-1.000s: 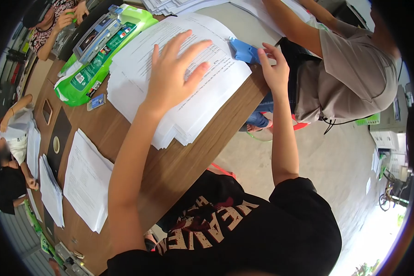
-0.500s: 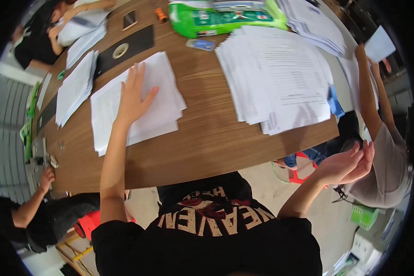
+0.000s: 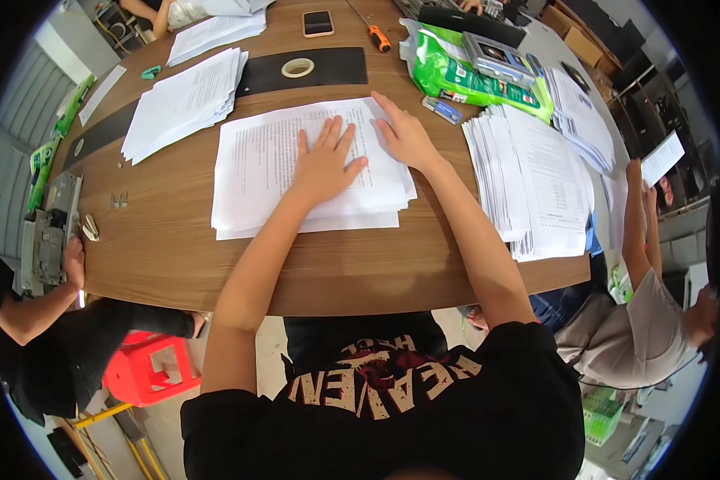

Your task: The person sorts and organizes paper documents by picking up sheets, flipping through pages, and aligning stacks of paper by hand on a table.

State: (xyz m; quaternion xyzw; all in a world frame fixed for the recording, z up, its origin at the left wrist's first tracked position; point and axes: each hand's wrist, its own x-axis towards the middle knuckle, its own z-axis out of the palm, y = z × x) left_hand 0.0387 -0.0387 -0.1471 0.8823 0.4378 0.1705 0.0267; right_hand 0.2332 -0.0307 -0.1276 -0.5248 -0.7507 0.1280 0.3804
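A stack of printed paper sheets (image 3: 252, 172) lies in front of me on the brown wooden table, its lower sheets jutting out unevenly. My left hand (image 3: 326, 162) rests flat on the top sheet with fingers spread. At the stack's upper right edge is my right hand (image 3: 406, 138), fingers stretched out and thumb apart, touching the paper's side. To the right stands a taller pile of printed sheets (image 3: 548, 180), its edges fanned. Another stack of sheets (image 3: 186, 98) lies to the upper left.
On the table are a roll of tape (image 3: 298, 68), a phone (image 3: 318, 24), an orange-handled screwdriver (image 3: 378, 38) and a green packet (image 3: 448, 68). A co-worker's hand (image 3: 74, 262) is at a metal device on the left. Another person holds a sheet (image 3: 662, 158) at right.
My right hand has come from beyond the table's right edge to the stack's upper right side. My left hand stays flat on the paper. The view has shifted leftward.
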